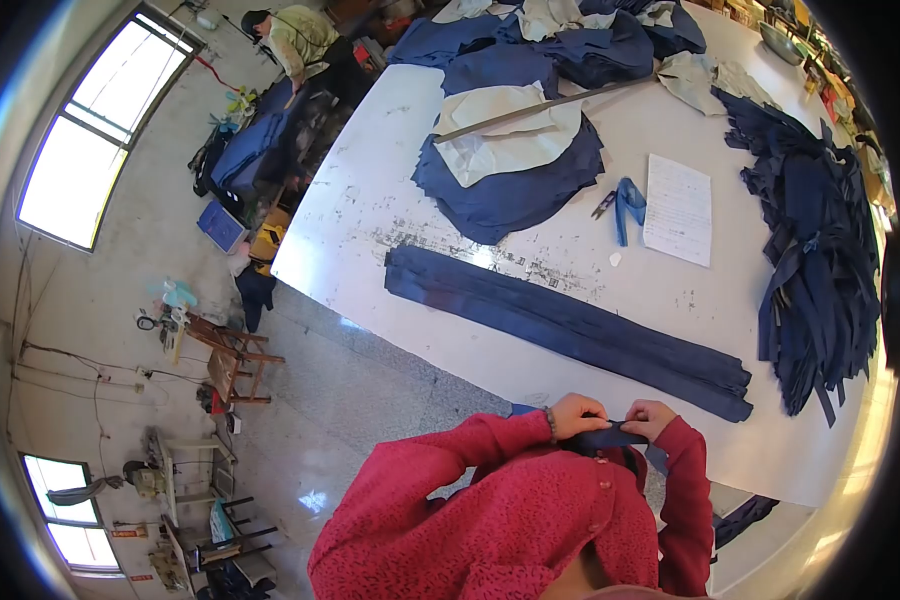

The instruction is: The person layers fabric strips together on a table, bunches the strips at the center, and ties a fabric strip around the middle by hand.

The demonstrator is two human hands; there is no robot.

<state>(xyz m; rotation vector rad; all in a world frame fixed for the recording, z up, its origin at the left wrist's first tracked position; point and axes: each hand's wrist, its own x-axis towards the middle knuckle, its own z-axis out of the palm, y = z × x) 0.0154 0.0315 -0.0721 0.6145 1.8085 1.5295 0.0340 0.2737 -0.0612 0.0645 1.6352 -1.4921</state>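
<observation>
Close to my body, at the table's near edge, my left hand (pixel 578 417) and my right hand (pixel 650 419) both pinch a dark navy fabric strip (pixel 610 438). The strip is stretched between my fingers, and part of it hangs out of sight in front of my red sleeves. Just beyond my hands, a long stack of navy fabric strips (pixel 560 325) lies slantwise on the white table (pixel 370 200). A large tangled bundle of navy strips (pixel 815 240) rests at the table's right side.
Farther up lie navy fabric pieces (pixel 510 205) under a pale paper pattern (pixel 510 145) and a long ruler (pixel 550 108). Nearby are a written sheet (pixel 678 210), a blue ribbon (pixel 627 208) and small thread snips (pixel 603 205). Another person (pixel 300 45) stands at the upper left; a wooden chair (pixel 232 365) stands left.
</observation>
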